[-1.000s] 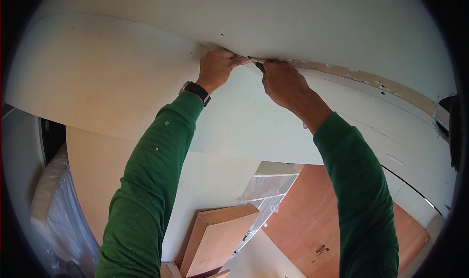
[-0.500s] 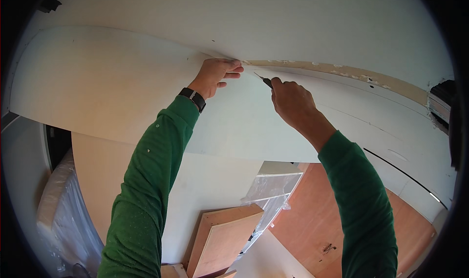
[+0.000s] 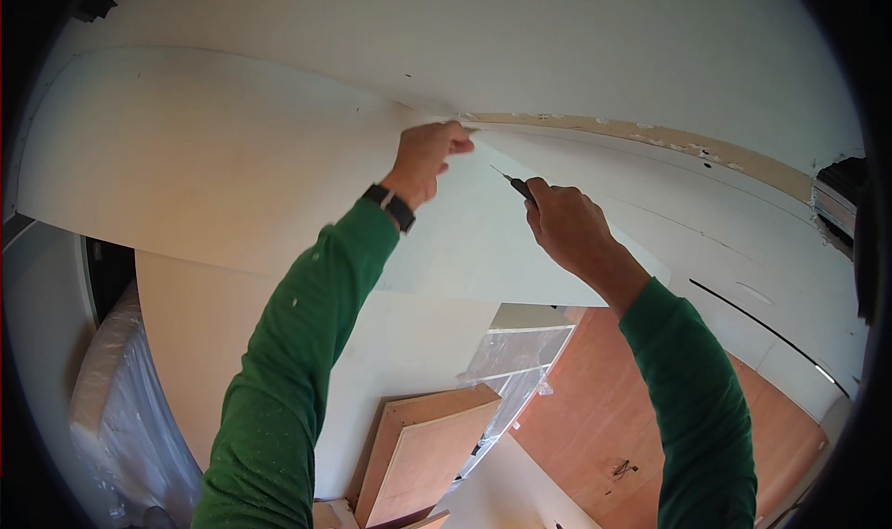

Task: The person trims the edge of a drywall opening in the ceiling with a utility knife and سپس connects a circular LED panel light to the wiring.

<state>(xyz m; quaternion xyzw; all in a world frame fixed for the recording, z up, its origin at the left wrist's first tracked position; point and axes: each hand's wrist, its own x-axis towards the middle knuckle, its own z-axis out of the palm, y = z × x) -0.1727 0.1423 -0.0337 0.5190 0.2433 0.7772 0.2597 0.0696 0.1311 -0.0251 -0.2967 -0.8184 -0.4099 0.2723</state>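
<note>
- The pale sheet (image 3: 232, 157) is the biggest worry: its wide face curves below the seam, so an uneven tug at its upper edge might crease or tear it.
- A cut hand comes next: the left hand (image 3: 425, 160) is near the blade's side of the work, and a slip of the right hand (image 3: 576, 227) toward it would be the cause.
- Smallest, a stray score: the thin point of the craft knife (image 3: 518, 186) stands in front of the sheet and could nick it if the wrist dips.
- The right fingers are closed around the knife's dark handle; the left fingers curl close together at the sheet's upper edge, slightly blurred, and I cannot tell whether they pinch it.
- Above runs a broad, smooth off-white surface (image 3: 520, 46), with a small dark speck.
- Lower right, reddish-brown wood panelling (image 3: 595, 390) fills much of the room.
- At far left stands a bulky plastic-wrapped item (image 3: 130, 399).
- Lower centre, a wooden box (image 3: 427, 455) sits tilted in view, beside a plastic-draped frame (image 3: 516, 352).
- A narrow tan strip (image 3: 595, 128), chipped white along its edge, runs right from the seam.
- Smallest is a tangle of dark wire (image 3: 624, 471) against the panelling.
</note>
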